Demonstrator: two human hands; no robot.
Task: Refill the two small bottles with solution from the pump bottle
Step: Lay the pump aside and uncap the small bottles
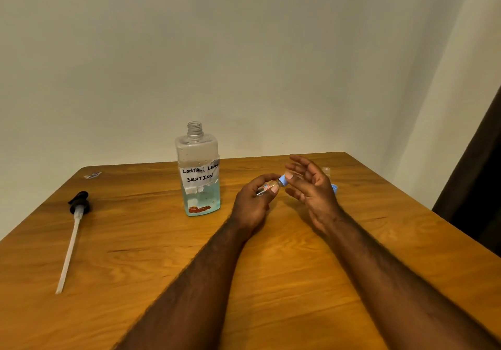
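Two hands meet over the wooden table in the head view, the only one there is. The left hand is curled around a small bottle, holding it on its side with the blue cap pointing toward the other hand. The right hand is slack and splayed, fingers fairly straight, with the thumb tip resting against that cap. I cannot make out whether any finger presses it from the far side.

Just beyond the right hand stands a second small bottle – clear, its neck bare, mostly hidden by the fingers. A loose blue cap lies on the wood beside it, peeking out past the edge of the palm.

Left of the left hand, near but not touching, the pump bottle stands upright with its threaded neck open, pale blue liquid filling the lower part and a handwritten label reading contact lens solution. Well off to the left lies the pump head – black top, long white tube trailing toward the near edge. Farther back on that side sits a small scrap of packaging.
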